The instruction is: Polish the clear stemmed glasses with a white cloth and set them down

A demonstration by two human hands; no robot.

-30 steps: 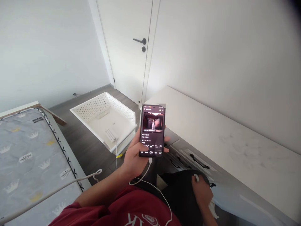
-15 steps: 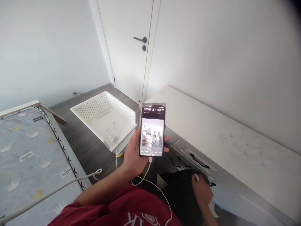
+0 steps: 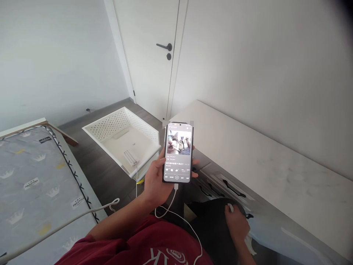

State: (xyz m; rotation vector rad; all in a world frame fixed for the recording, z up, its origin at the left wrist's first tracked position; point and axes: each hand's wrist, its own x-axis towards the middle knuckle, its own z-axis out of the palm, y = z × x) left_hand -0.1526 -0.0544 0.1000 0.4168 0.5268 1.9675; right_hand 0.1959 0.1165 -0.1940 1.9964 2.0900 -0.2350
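Note:
My left hand (image 3: 158,180) is closed around a smartphone (image 3: 178,152), held upright with its lit screen facing me. The screen shows a cat picture above lines of text and playback icons. The thumb rests at the phone's left edge, and fingertips show past its right edge. A white charging cable (image 3: 176,193) is plugged into the bottom of the phone and loops down across my red shirt. On my dark-clad leg, my right hand (image 3: 237,224) is closed on something white and soft, like a tissue (image 3: 249,246). Its ends stick out above and below the fist; the rest is hidden.
A white perforated bin (image 3: 124,143) with a power strip (image 3: 130,157) inside stands on the dark floor. At the left is a bed with a patterned mattress (image 3: 35,176), crossed by a pale rod (image 3: 68,217). A white-topped drawer cabinet (image 3: 248,147) runs along the right wall. Behind stands a door (image 3: 146,48).
The phone's screen has switched from a dark-topped, blurred page to one with a cat picture on top. My left thumb has shifted onto the phone's left edge. My right hand has not moved.

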